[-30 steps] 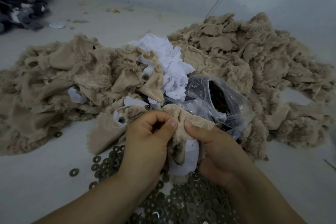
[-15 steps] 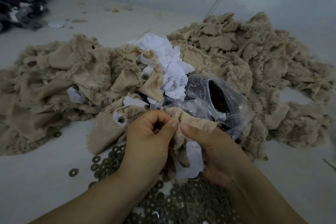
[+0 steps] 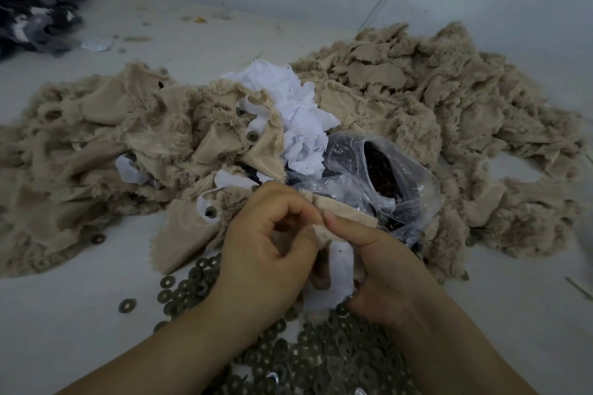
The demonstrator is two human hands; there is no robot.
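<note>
**Just in front of the plastic bag, thumbs drawn together on the plush piece**

Around the plastic bag [image 3: 414, 192], the desk [image 3: 80, 305] is covered by mounds of tan plush offcuts [image 3: 96, 144], to the bag's left and behind it to the right. No shift is seen in them over the last second. Crumpled white scraps [image 3: 298, 112] are heaped just behind the bag, unchanged. Nearer than the bag, a heap of metal washers [image 3: 337, 356] is spread beneath both forearms and has not been disturbed.

The change is small and is confined to the plush piece [image 3: 346, 212], which is held just in front of the bag and above the washers. It is pinched by the left hand [image 3: 266, 253] between thumb and curled fingers, and by the right hand [image 3: 382, 272] likewise. Each grip is closed on the cloth. A second ago a strip of plush was shown between the two thumbs. Now the thumb tips have been brought almost to touching at its upper edge. The white backing patch [image 3: 341, 269], hung below the piece between the palms, has been kept in much the same place.

To the bag's left, a piece is seen with a fitted washer [image 3: 210, 211] on a white patch. From this it is judged that a spot is being squeezed so that the same fitting can be made here. Whether a washer or fastener is already held between the fingers cannot be told.
</note>
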